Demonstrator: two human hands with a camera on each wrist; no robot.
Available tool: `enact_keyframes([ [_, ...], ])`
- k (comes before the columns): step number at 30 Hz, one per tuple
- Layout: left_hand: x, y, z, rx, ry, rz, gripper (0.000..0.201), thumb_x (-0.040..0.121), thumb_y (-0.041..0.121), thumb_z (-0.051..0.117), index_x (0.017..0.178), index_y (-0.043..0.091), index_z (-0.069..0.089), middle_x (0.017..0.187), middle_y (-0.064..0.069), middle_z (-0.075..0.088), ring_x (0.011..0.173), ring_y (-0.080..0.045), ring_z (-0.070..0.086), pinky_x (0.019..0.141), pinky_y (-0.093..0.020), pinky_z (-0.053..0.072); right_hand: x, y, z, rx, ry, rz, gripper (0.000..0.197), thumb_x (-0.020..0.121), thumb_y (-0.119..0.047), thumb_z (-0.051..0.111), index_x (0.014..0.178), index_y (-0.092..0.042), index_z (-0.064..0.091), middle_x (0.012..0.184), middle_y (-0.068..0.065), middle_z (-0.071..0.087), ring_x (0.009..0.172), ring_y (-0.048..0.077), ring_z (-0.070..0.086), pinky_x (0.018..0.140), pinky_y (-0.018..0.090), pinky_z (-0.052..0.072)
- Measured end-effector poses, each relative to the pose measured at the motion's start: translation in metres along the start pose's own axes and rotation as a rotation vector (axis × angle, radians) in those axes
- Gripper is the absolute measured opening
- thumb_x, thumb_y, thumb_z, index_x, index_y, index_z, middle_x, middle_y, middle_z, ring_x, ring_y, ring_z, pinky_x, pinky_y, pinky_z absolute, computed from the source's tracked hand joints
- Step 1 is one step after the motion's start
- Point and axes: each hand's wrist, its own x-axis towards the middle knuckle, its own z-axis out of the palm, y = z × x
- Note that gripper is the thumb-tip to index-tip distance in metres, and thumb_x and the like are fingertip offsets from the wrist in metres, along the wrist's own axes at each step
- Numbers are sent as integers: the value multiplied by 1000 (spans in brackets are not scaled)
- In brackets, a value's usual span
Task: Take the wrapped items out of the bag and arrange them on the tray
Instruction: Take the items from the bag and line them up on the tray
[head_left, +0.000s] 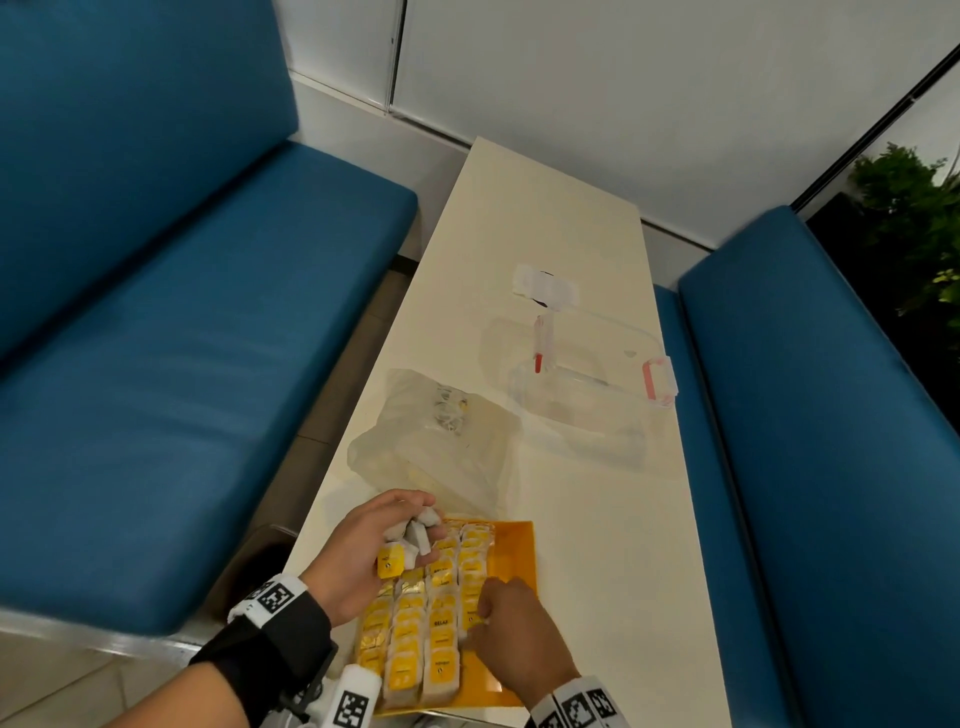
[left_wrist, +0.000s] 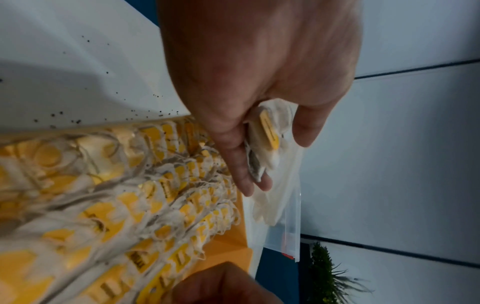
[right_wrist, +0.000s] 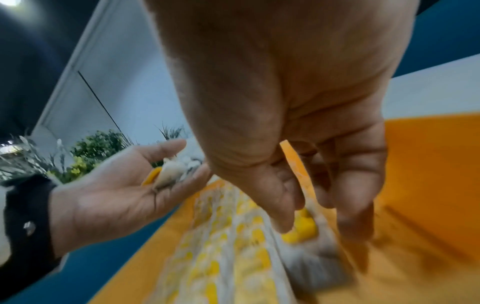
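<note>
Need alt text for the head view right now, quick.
Two hands work over an orange tray lined with rows of yellow-tagged tea bags; the left hand holds several more, the right hand sets one down. A clear bag lies beyond.

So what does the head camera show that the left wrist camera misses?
Head only: the clear box further up the table, the blue seats, and both wrists.

Left wrist only: dark specks on the table beside the tray.

Both: the left hand holding a few tea bags, rows on the tray, the bag, the right hand.
</note>
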Motion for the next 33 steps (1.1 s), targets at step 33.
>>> enact_keyframes([
  [33,2,9,20,-134,-10,-65,34,105,31,49,104,6,72,98,-16,72,79,-23,73,59,-30,58,10,-55,-26,157,267,-537,18,94,-26,60,109,-25,67,108,-13,47,86,2,54,78,23,51],
])
